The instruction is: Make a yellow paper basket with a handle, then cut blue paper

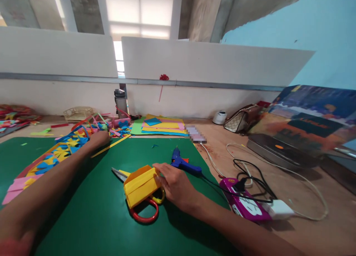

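I am watching the right hand (175, 183) pinching the right end of a folded, box-shaped yellow paper piece (141, 187) over a smooth green mat (97, 226) on the brown desk (217, 139). The piece is lying just left of that hand, its long axis slanting from near left to far right, toward the fingers, and it is covering the middle of red-and-yellow-handled metal scissors (144, 220). The left hand (99, 140) is reaching well apart, beside blue and yellow paper cutouts (59, 152); its fingers are facing away, so I cannot tell whether they are gripping anything.
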A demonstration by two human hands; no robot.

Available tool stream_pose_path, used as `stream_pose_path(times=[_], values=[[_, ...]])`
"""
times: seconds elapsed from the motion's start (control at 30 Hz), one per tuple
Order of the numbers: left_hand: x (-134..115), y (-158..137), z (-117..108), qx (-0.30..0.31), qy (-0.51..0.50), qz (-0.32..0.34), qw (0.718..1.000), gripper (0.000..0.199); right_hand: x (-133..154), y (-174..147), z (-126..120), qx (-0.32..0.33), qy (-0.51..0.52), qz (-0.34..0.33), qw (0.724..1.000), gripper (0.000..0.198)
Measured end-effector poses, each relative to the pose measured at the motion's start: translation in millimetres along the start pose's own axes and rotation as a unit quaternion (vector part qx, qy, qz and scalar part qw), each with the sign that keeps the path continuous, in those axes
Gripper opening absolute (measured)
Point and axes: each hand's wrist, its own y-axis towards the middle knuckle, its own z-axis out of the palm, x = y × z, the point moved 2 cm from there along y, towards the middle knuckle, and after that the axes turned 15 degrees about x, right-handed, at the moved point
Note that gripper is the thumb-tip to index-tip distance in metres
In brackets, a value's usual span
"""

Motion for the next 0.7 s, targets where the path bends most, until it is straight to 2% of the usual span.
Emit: stream_pose_path(times=[0.17, 0.37, 0.53, 0.7], values=[[-20, -4, 5, 0.048, 0.068, 0.001, 0.997, 0.030, -2, 2, 0, 0.000, -0.006, 0.002, 1.000, 0.028], [-32, -10, 7, 0.061, 0.115, 0.001, 0.991, 0.033, -2, 1, 0, -0.012, -0.014, -0.004, 1.000, 0.030], [-44, -29, -6, 0.034, 0.133, 0.024, 0.990, 0.018, 2, -2, -16, -0.037, -0.027, -0.002, 0.999, 0.029], [-86, -55, -9, -0.025, 0.138, 0.111, 0.984, 0.028, 4, -5, -49, -0.075, -0.050, 0.060, 0.994, 0.026]])
